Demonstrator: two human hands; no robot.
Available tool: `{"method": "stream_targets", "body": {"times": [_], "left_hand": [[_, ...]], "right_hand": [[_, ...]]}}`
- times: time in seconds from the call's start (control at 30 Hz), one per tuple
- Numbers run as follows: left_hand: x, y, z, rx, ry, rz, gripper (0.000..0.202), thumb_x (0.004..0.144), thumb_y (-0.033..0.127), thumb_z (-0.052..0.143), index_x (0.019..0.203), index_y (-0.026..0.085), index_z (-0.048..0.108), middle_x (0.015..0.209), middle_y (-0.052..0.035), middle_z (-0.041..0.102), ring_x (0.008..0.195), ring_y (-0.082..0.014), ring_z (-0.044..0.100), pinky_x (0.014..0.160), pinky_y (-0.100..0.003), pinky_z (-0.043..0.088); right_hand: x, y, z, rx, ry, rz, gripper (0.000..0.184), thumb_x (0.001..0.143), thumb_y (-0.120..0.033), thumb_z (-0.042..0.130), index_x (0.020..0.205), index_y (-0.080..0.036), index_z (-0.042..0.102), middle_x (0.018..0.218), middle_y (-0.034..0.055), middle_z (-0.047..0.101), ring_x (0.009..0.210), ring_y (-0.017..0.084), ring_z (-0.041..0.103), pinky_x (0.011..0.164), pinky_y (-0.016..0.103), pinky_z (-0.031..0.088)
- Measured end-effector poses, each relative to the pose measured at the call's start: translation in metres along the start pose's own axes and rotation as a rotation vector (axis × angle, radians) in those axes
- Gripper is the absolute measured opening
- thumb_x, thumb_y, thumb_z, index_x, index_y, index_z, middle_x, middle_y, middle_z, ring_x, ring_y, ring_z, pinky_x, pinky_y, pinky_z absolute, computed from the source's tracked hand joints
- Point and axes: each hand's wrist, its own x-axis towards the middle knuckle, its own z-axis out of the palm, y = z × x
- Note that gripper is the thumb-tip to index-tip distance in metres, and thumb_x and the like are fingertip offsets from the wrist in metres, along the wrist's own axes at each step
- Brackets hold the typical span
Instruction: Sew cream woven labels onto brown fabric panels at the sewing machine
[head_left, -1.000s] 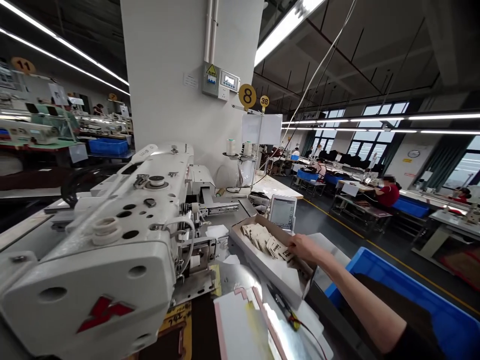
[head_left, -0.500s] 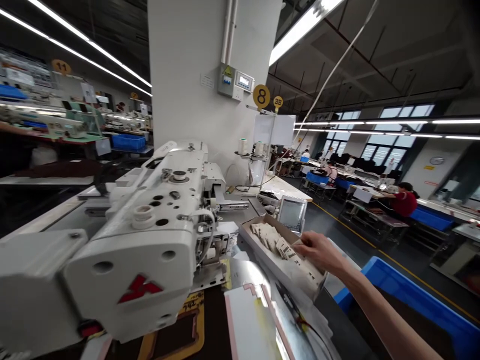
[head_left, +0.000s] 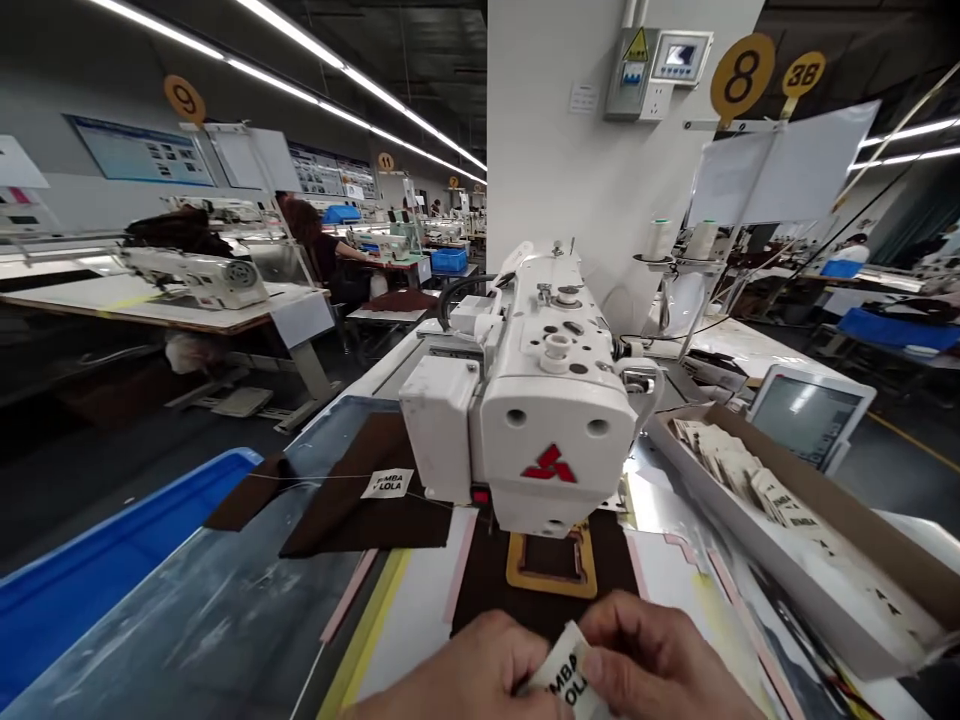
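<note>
Between my two hands, low in the head view, is a white fabric label point(head_left: 564, 672) with black lettering. My left hand point(head_left: 480, 672) pinches its left edge, and my right hand point(head_left: 652, 655) grips its right side between thumb and fingers. Just beyond them lies dark brown fabric point(head_left: 480, 585) under the yellow clamp frame point(head_left: 517, 580) of a white sewing machine point(head_left: 556, 420). Left of the machine, another brown piece point(head_left: 330, 520) bears a similar label point(head_left: 388, 484). To the right stands a long cardboard box point(head_left: 795, 590) filled with rows of labels point(head_left: 776, 500).
A blue bin point(head_left: 150, 550) sits at the left beside the table's grey surface point(head_left: 202, 620). A tablet-like screen panel point(head_left: 810, 412) stands behind the label box. Thread cones point(head_left: 660, 240) rise at the back right. A co-worker point(head_left: 319, 240) sits at a distant machine.
My right hand has come from the label box to the front of the machine with a label. My left hand has come into view. The camera has turned left.
</note>
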Motion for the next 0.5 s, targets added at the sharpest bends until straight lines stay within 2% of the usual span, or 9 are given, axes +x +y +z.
{"method": "stream_targets", "body": {"times": [0.07,0.17,0.27,0.33,0.43,0.5], "left_hand": [[-0.001,0.000,-0.012,0.014,-0.033,-0.096,0.022,0.076,0.027,0.059,0.059,0.020,0.047,0.055,0.0053,0.042,0.046,-0.0083,0.035,0.040,-0.020,0.022],[0.007,-0.007,-0.024,-0.094,-0.064,-0.159,0.014,0.074,0.031,0.061,0.069,0.019,0.059,0.059,0.0015,0.061,0.040,-0.0098,0.045,0.037,-0.019,0.032],[0.017,-0.018,-0.030,-0.238,0.009,-0.092,0.022,0.080,0.040,0.062,0.081,0.018,0.059,0.074,-0.0048,0.074,0.043,-0.0115,0.056,0.036,-0.018,0.041],[0.020,-0.023,-0.032,-0.257,-0.001,-0.050,0.024,0.083,0.041,0.064,0.082,0.017,0.058,0.079,-0.0069,0.076,0.047,-0.0112,0.061,0.040,-0.016,0.045],[0.021,-0.027,-0.032,-0.248,-0.058,-0.007,0.025,0.085,0.038,0.066,0.094,0.014,0.065,0.081,-0.0056,0.075,0.054,-0.0127,0.068,0.045,-0.016,0.050],[0.020,-0.028,-0.029,-0.291,-0.017,0.017,0.037,0.086,0.043,0.071,0.110,0.014,0.066,0.078,-0.0035,0.073,0.062,-0.0162,0.072,0.047,-0.017,0.053]], "right_hand": [[0.006,-0.008,-0.009,-0.134,-0.096,0.019,0.051,0.086,-0.067,0.074,0.080,-0.017,0.067,0.068,-0.0017,0.054,0.064,0.012,0.045,0.058,0.025,0.032],[0.014,-0.011,-0.009,-0.153,-0.094,0.059,0.051,0.087,-0.067,0.071,0.076,-0.018,0.062,0.065,-0.0032,0.051,0.059,0.011,0.044,0.056,0.024,0.032],[0.022,-0.005,-0.002,-0.108,-0.086,0.100,0.054,0.085,-0.071,0.071,0.079,-0.019,0.058,0.066,-0.0036,0.052,0.056,0.010,0.046,0.052,0.023,0.033],[0.026,0.000,0.002,-0.097,-0.078,0.078,0.057,0.084,-0.074,0.070,0.081,-0.019,0.057,0.064,-0.0037,0.053,0.055,0.010,0.047,0.051,0.023,0.034],[0.029,0.006,0.003,-0.055,-0.036,0.048,0.057,0.088,-0.075,0.066,0.081,-0.019,0.058,0.058,-0.0044,0.053,0.052,0.010,0.046,0.052,0.023,0.036],[0.030,0.008,0.002,-0.015,-0.014,0.045,0.055,0.090,-0.073,0.066,0.080,-0.020,0.058,0.056,-0.0045,0.053,0.052,0.010,0.047,0.053,0.023,0.037]]}}
